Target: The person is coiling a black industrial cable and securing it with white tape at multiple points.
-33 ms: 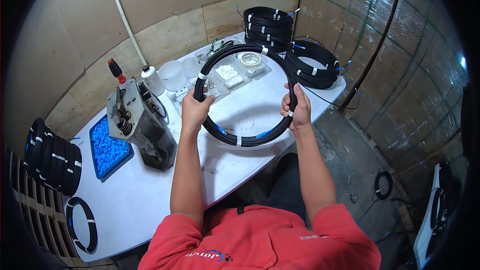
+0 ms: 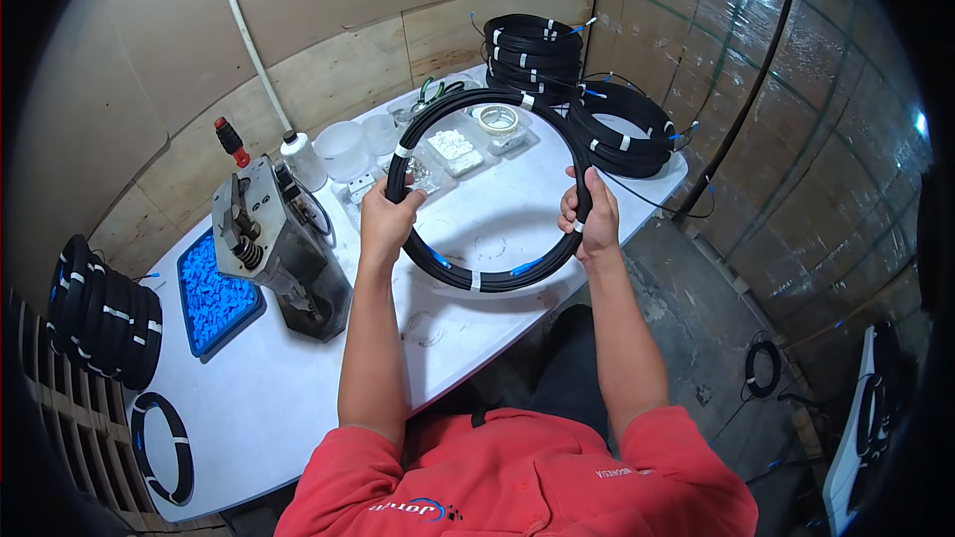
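A coil of black cable (image 2: 565,125) is held up in front of me over the table, tied with several bands of white tape. Two blue connectors lie against the near part of its ring. Around the coil's left side my left hand (image 2: 388,221) is closed, thumb on the inside. My right hand (image 2: 598,217) grips the opposite side, its fingers curled round the cable close to a white band. Beyond the ring, small clear boxes (image 2: 456,151) of white parts and a roll of white tape (image 2: 497,119) show through its opening.
A metal bench press (image 2: 288,249) stands left on the white table (image 2: 298,408), beside a blue tray of blue pieces (image 2: 214,293). Black coils are stacked at the back right (image 2: 532,55) and far left (image 2: 104,313). One coil (image 2: 182,447) lies at the near left corner.
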`<act>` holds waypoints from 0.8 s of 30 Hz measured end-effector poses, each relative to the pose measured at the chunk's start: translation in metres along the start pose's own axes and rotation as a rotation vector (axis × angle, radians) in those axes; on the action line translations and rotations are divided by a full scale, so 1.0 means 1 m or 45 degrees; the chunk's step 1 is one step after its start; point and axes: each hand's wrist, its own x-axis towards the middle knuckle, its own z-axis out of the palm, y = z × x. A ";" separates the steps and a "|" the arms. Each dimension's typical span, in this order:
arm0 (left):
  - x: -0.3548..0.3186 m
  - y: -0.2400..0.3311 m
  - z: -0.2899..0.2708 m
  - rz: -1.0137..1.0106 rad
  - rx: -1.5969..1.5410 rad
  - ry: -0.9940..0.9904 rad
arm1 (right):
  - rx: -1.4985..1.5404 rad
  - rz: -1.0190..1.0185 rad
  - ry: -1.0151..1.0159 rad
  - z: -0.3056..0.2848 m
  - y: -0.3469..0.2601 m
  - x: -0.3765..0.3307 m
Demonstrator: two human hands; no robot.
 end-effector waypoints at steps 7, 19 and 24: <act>0.007 0.010 -0.017 -0.282 -0.854 -0.401 | 0.135 0.051 -0.087 -0.010 -0.002 0.000; 0.005 -0.003 -0.006 -0.183 -0.904 -0.080 | 0.300 0.067 -0.127 -0.017 0.010 0.003; -0.009 -0.001 0.000 -0.019 -0.491 -0.224 | 0.493 0.017 -0.100 -0.014 0.026 0.000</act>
